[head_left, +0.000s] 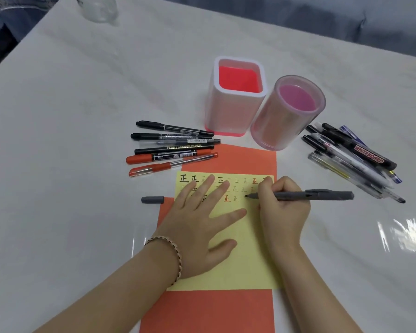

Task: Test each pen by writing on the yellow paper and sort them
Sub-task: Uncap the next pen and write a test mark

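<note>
On the yellow paper (252,255), the left hand (197,231) lies flat, fingers straight and spread. At its three o'clock, the right hand (283,212) pinches a grey pen (322,195).

The view is filled by a table (82,104) covered in a glossy white, faintly marbled sheet. Bright glare (404,234) is thrown back from it near the right edge. A clear bottle (99,8) is stood at the far left. Grey-blue upholstery (346,18) is seen beyond the far edge.
</note>
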The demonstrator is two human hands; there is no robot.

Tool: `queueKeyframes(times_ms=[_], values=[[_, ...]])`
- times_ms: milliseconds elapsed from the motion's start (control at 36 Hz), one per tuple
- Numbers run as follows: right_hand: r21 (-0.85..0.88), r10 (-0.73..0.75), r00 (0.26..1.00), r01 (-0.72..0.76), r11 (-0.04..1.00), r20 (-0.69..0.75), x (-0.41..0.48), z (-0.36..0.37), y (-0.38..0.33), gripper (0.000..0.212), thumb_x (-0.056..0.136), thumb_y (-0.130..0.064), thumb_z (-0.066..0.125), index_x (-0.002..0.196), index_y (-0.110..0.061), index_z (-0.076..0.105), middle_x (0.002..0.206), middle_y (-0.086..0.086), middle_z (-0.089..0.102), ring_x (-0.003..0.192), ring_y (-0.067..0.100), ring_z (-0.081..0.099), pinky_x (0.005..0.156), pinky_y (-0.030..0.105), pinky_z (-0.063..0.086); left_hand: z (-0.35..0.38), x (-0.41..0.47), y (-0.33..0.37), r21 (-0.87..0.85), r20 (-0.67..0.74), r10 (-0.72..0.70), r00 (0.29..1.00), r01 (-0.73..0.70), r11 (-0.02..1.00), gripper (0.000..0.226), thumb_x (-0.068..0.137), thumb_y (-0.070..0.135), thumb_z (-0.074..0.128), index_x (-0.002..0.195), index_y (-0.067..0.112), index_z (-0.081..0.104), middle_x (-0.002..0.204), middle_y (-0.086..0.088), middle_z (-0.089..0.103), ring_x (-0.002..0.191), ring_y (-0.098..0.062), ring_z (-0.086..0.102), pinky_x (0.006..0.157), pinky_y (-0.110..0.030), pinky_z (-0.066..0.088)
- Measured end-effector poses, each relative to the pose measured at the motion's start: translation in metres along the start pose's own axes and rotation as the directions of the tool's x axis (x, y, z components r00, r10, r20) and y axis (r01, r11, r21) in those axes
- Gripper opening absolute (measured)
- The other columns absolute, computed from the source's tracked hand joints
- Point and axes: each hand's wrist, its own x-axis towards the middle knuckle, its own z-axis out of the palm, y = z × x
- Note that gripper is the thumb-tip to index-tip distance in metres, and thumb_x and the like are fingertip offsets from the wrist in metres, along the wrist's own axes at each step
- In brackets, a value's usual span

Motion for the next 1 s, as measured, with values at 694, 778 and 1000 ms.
queueKeyframes(times_ms=[694, 778, 1000], values=[[-0.043, -0.07, 0.997, 0.071, 0.997, 0.031, 0.0006, 0.0023, 0.0047, 0.034, 0.075, -0.013, 0.055, 0.048, -0.01, 0.034, 0.038, -0.009, 0.035, 0.041, 0.003, 0.038, 0.05, 0.009, 0.03, -0.0005, -0.0004, 0.0013, -0.027, 0.005, -0.021, 1.0, 0.021, 0.999, 0.049, 0.081, 0.054, 0.04, 0.128, 0.044, 0.045, 0.147, -0.005, 0.033, 0.138, -0.027, 0.019, 0.109, -0.046, 0.011], [-0.039, -0.055, 0.998, 0.055, 0.998, -0.008, 0.0003, 0.0024, 0.0034, 0.034, 0.074, -0.015, 0.054, 0.05, -0.005, 0.032, 0.041, -0.006, 0.034, 0.043, 0.005, 0.034, 0.05, 0.011, 0.03, -0.0008, -0.0002, 0.0012, -0.023, 0.007, -0.019, 1.0, 0.019, 1.0, 0.049, 0.081, 0.055, 0.04, 0.129, 0.045, 0.044, 0.148, -0.006, 0.033, 0.138, -0.027, 0.018, 0.109, -0.046, 0.01], [-0.038, -0.03, 1.0, 0.03, 0.999, 0.007, 0.0008, 0.0019, 0.0025, 0.033, 0.073, -0.016, 0.053, 0.051, -0.001, 0.034, 0.042, -0.004, 0.035, 0.042, 0.005, 0.037, 0.049, 0.01, 0.031, -0.0008, -0.0002, 0.0015, -0.025, 0.006, -0.017, 1.0, 0.017, 1.0, 0.048, 0.081, 0.054, 0.04, 0.127, 0.043, 0.046, 0.147, -0.007, 0.034, 0.138, -0.029, 0.022, 0.107, -0.048, 0.013]])
